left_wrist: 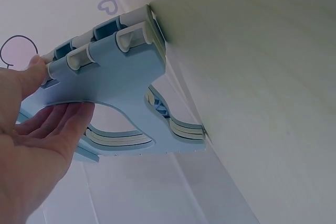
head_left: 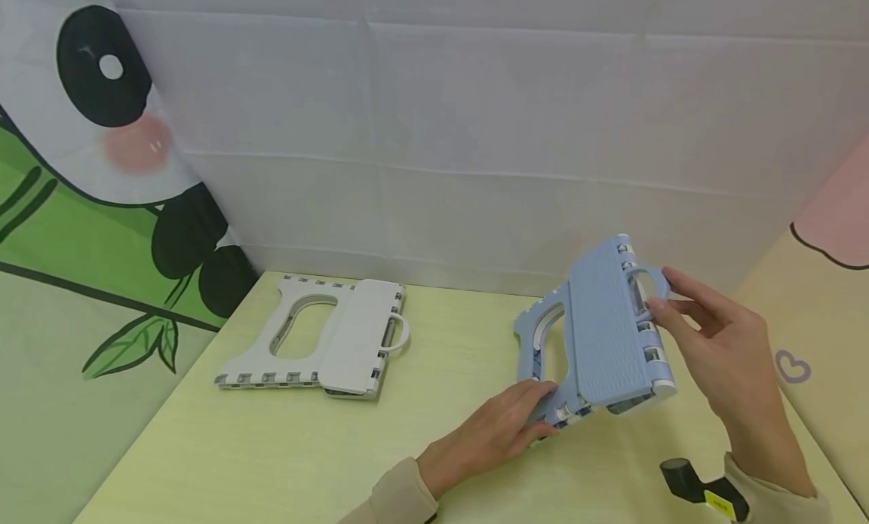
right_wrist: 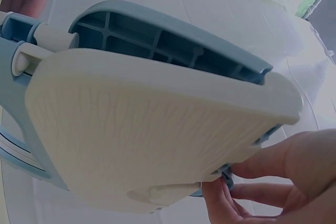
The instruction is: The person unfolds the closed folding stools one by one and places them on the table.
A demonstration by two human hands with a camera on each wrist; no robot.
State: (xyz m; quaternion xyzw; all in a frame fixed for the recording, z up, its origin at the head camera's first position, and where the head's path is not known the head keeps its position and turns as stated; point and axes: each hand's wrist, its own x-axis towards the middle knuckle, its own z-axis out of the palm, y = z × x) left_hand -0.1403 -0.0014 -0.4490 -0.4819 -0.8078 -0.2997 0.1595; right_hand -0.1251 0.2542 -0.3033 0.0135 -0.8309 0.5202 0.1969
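My right hand [head_left: 726, 347] pinches the loop handle between thumb and fingers; my left hand [head_left: 492, 427] curls round one leg edge, thumb outside, fingers in the cut-out. Between them is the blue folding stool [head_left: 604, 324], tilted up at the right of the worktop [head_left: 271, 452]; can't tell if any edge touches it. Progress, my read: blue stool is folded, panels nearly flat together, though a gap shows along one end of the top panel in the right wrist view, so can't confirm it's fully closed. Handle [head_left: 662, 280] sticks out past the edge, in my grip. Left over: blue stool not set down, neither hand off it. The white folding stool [head_left: 358, 335] lies folded at left, well apart, untouched. Pale backdrop [head_left: 441, 117] behind, cartoon print [head_left: 68, 215] at left.
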